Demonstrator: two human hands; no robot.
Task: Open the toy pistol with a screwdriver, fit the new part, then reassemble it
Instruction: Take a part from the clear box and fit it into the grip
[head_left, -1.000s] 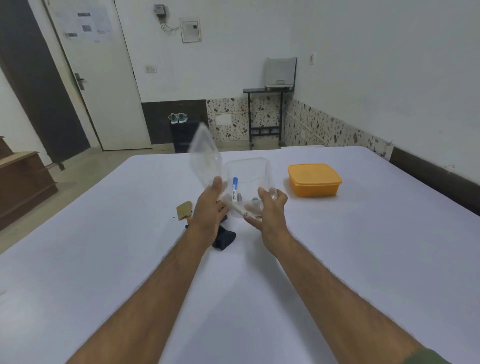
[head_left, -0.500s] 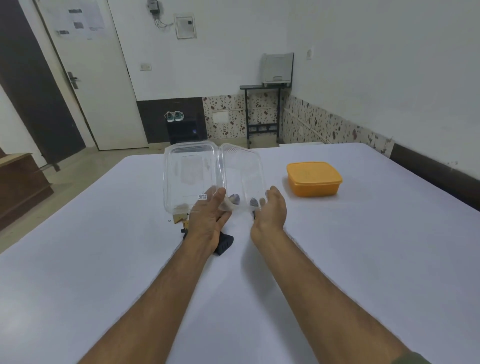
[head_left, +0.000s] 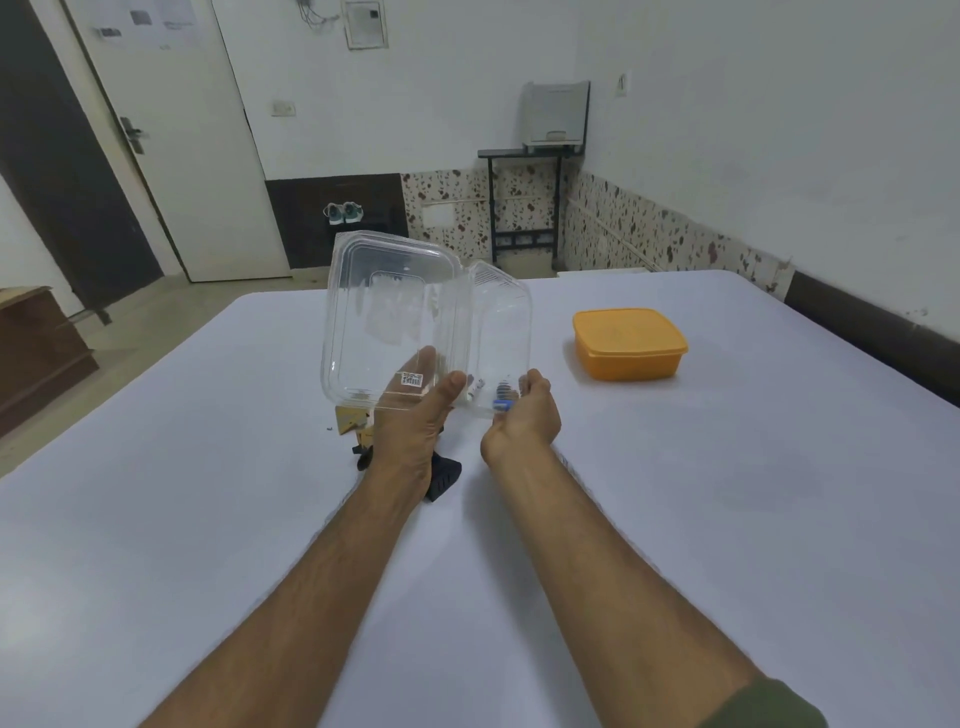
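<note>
Held open above the desk (head_left: 727, 519): a clear hinged plastic clamshell box (head_left: 395, 322), lid side pinched in the left hand (head_left: 415, 415), tray side clasped in the right hand (head_left: 524, 415), both grips clamped on it. Inside, small parts and a blue-tipped tool (head_left: 501, 405), perhaps the screwdriver. Black-and-tan toy pistol (head_left: 441, 475) lying beneath the left wrist, seemingly unopened; opening, fitting and reassembly all likely ahead. Nearby, a lidded orange plastic box (head_left: 628, 343); beyond, white walls and a white door (head_left: 171, 156).
</note>
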